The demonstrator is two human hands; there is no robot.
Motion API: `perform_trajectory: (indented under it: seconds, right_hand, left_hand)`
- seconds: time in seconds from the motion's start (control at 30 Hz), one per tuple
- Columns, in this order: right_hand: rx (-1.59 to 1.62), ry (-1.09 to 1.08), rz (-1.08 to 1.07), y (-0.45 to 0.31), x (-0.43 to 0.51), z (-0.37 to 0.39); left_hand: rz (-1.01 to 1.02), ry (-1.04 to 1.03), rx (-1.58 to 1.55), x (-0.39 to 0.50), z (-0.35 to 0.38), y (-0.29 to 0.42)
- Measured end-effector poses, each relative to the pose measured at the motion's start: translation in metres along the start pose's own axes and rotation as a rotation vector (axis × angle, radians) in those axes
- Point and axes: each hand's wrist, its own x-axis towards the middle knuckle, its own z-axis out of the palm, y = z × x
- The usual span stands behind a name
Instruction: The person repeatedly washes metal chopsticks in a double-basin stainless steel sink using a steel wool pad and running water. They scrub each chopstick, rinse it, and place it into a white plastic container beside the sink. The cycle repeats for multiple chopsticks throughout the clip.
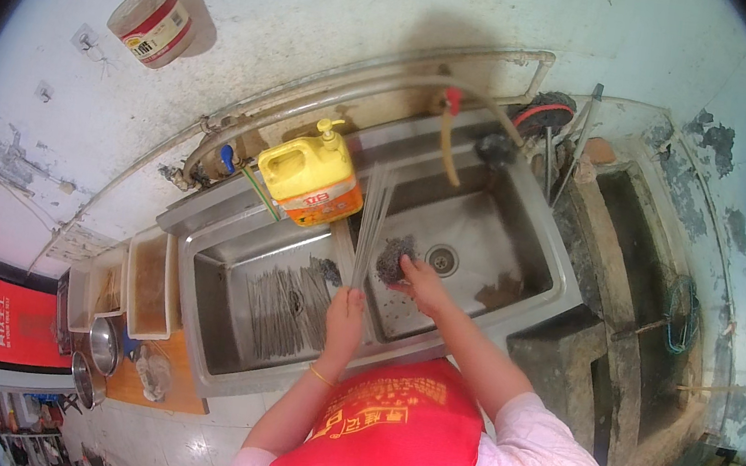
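My left hand [345, 317] grips the lower ends of a bundle of thin metal skewers [373, 222], held upright over the divider of a steel double sink. In my right hand [423, 287] is a dark wire scouring pad [396, 258], just right of the skewers and above the right basin [472, 224]. Many more skewers [283, 313] lie in rows in the left basin [212, 346], with another dark scourer [329, 271] at their upper right end. A yellow pump jug of detergent [314, 173] stands at the back of the sink, left of the bundle.
A hose [450, 145] hangs from a red-handled tap over the right basin. A dark scourer [495, 149] sits on the back right corner. White plastic bins [152, 283] and metal bowls [105, 345] are at the left. Concrete troughs [596, 239] stand at the right.
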Motion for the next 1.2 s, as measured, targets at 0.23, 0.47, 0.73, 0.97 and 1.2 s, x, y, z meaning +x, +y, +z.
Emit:
perform_trajectory:
  seconds: [0.23,0.47,0.73,0.97,1.2]
  right_hand:
    - [-0.096,-0.048,0.055,-0.006,-0.015,0.005]
    - [-0.116,-0.008,0.196,-0.009,-0.014,-0.010]
    - [-0.125,-0.145,0.043,-0.026,-0.032,0.009]
    - [-0.157,0.165,0.046,-0.013,-0.024,0.005]
    - [0.151,0.189,-0.010,-0.003,-0.005,-0.033]
  left_hand:
    - [0.000,-0.062,-0.149,0.005,0.012,-0.009]
    - [0.018,-0.009,0.011,0.011,0.007,0.018]
    - [0.006,-0.031,-0.018,0.015,0.019,0.039]
    - [0.018,-0.061,-0.061,0.022,0.026,0.021]
    - [-0.215,-0.070,-0.220,0.029,0.018,0.005]
